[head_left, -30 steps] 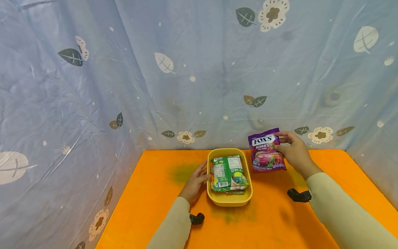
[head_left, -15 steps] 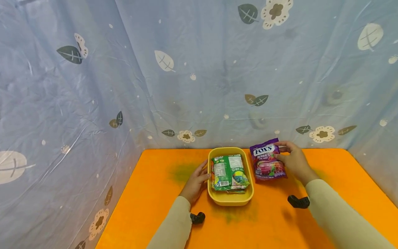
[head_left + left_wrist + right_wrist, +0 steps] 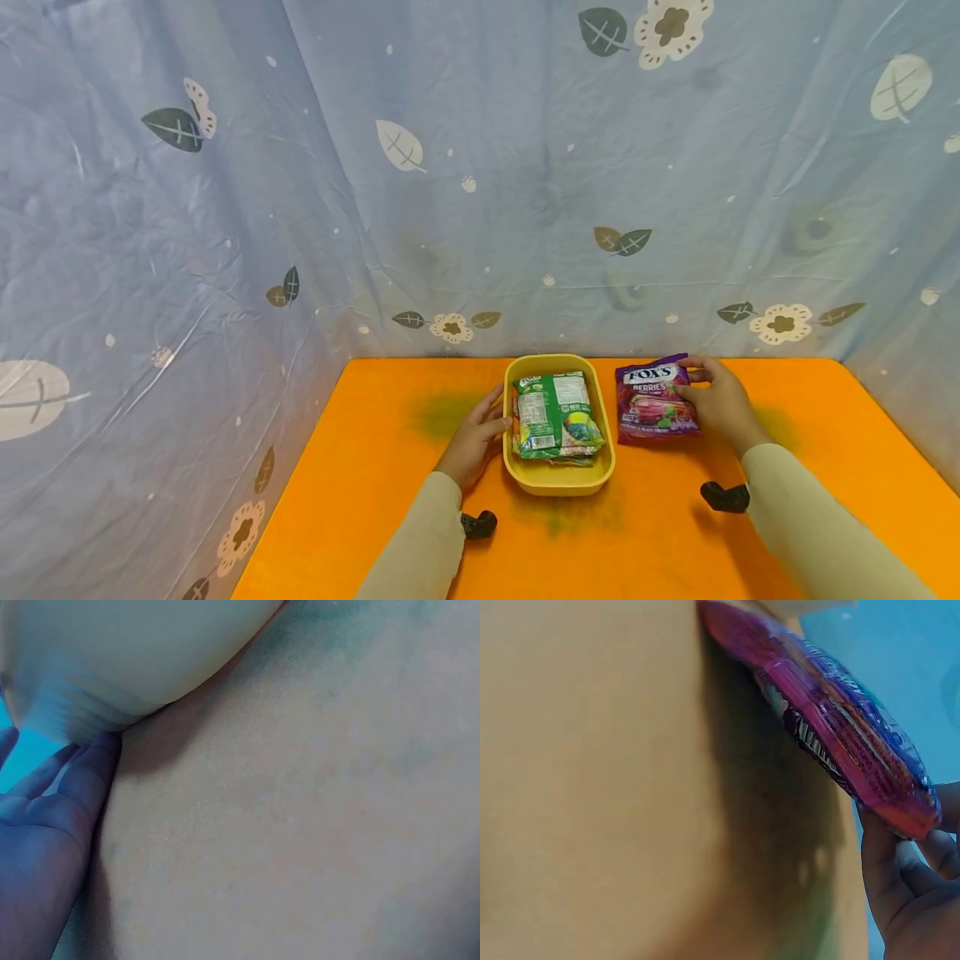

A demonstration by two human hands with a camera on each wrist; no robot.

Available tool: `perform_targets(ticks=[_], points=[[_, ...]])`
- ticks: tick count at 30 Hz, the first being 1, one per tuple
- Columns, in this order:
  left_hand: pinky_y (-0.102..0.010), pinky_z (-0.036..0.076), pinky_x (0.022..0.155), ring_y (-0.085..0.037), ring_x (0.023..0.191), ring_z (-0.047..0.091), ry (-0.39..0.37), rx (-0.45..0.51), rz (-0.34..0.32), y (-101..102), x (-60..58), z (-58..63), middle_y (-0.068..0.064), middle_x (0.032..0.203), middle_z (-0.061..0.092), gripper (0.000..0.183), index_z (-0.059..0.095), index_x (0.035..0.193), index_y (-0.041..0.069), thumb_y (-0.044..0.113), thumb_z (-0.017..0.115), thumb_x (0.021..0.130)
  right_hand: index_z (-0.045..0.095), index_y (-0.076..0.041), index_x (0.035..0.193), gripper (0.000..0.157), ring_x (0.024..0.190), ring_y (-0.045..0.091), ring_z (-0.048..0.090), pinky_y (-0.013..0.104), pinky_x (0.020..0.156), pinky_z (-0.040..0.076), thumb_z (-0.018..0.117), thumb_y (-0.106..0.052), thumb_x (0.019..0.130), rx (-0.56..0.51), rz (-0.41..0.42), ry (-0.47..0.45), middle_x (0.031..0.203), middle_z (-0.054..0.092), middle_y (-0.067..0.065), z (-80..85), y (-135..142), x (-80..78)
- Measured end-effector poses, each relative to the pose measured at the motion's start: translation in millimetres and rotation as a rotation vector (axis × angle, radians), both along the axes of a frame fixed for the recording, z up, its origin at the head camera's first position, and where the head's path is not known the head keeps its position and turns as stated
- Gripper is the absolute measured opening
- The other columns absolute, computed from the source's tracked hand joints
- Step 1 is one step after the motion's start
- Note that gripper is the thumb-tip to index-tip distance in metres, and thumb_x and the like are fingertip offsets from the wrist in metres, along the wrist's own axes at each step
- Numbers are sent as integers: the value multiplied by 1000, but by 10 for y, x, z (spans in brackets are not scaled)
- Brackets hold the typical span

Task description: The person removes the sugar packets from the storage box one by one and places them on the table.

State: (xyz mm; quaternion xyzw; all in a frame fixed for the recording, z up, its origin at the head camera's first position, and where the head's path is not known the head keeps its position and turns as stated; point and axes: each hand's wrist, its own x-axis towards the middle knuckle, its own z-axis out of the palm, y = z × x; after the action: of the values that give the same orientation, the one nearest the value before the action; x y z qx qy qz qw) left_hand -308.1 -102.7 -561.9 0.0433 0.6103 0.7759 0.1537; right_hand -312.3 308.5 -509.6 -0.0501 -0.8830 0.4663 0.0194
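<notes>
In the head view a yellow plastic tub (image 3: 559,482) stands on the orange tabletop, holding green candy packets (image 3: 557,417) stacked inside. My left hand (image 3: 470,442) rests against the tub's left side, its fingers fairly straight. The left wrist view shows those fingers (image 3: 88,776) touching the tub's pale outer wall (image 3: 142,652). Right of the tub, my right hand (image 3: 718,400) pinches a purple Fox's Berries candy bag (image 3: 654,404) by its right edge. From the right wrist, the bag (image 3: 832,712) appears tilted, its held end raised above the table.
The orange tabletop (image 3: 375,500) has greenish stains around the tub. A blue curtain (image 3: 510,225) printed with leaves and flowers closes off the back and sides, close behind the tub and bag. A black strap piece (image 3: 724,497) sticks out at the right wrist, another (image 3: 478,525) at the left.
The right hand has lowered the purple candy bag toward the table and shifted it slightly right, away from the tub. The left hand has stayed at the tub's side.
</notes>
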Motion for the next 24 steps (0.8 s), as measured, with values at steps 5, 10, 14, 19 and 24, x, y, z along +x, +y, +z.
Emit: perform_targets(ticks=[5,10,14,19,24], points=[[-50,52,111,-35,142,56,10,2,-8,-4,-6,-9,-15,170,41,68,40,172,24,12,64,110,45,5,157,52,127,57,50,69,108,47,64,-10,111,23,-26,-23,143,49,38,-113,36,0],[-50,50,112,-36,143,54,22,7,-18,-6,-6,-16,-17,170,40,68,38,172,21,11,63,110,44,6,156,51,129,58,48,71,110,44,63,-10,112,22,-28,-49,145,47,40,-191,65,19],[-49,50,113,-36,143,54,24,17,-18,-6,-10,-19,-18,170,40,69,37,173,20,10,63,110,43,8,156,52,127,59,50,69,109,46,64,-10,111,13,-28,-59,144,46,41,-238,94,34],[-49,49,113,-36,144,53,17,32,-17,4,-10,-13,-17,170,40,69,37,172,19,9,63,109,41,9,157,55,126,59,51,68,107,49,65,-11,111,21,-36,-75,144,47,41,-275,125,45],[-50,49,114,-36,145,52,20,40,-15,-2,-14,-23,-18,170,39,69,37,172,18,9,62,109,41,9,158,56,127,61,51,70,107,47,64,-10,111,35,-21,-62,144,46,43,-260,124,42]])
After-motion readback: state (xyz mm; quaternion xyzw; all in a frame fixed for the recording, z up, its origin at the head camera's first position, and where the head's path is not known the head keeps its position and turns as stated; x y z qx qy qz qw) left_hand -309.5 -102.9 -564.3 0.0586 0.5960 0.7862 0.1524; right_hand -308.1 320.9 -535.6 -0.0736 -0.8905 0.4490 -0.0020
